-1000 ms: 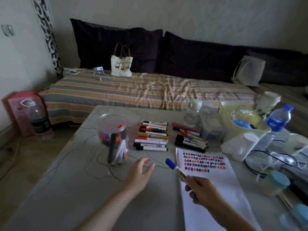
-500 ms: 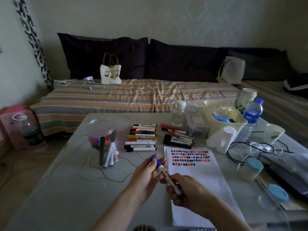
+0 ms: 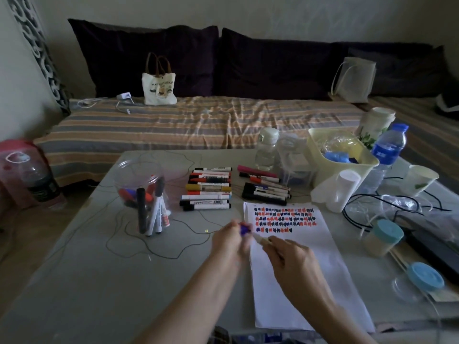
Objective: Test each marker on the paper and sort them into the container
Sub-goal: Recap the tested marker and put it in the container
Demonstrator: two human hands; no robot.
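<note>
A white marker point(image 3: 260, 239) with a blue cap point(image 3: 244, 229) is held between both hands near the paper's left edge. My right hand point(image 3: 290, 259) grips the barrel. My left hand point(image 3: 229, 240) pinches the blue cap, and its motion is blurred. The white paper point(image 3: 298, 264) carries rows of red, blue and black test marks near its top. A clear plastic jar point(image 3: 141, 187) at the left holds several markers. Two groups of markers lie on the table: one stack point(image 3: 207, 192) beside the jar, another point(image 3: 264, 191) above the paper.
A thin cord point(image 3: 149, 252) loops over the table in front of the jar. At the right stand a yellow bin point(image 3: 347, 167), water bottles point(image 3: 387, 150), paper cups point(image 3: 422, 180), blue-lidded jars point(image 3: 383, 237) and black cables point(image 3: 360, 219). A striped mattress lies behind the table.
My left hand came from the table to the marker's blue cap and now pinches it. The marker moved toward the paper's left edge, and the head view shifted.
</note>
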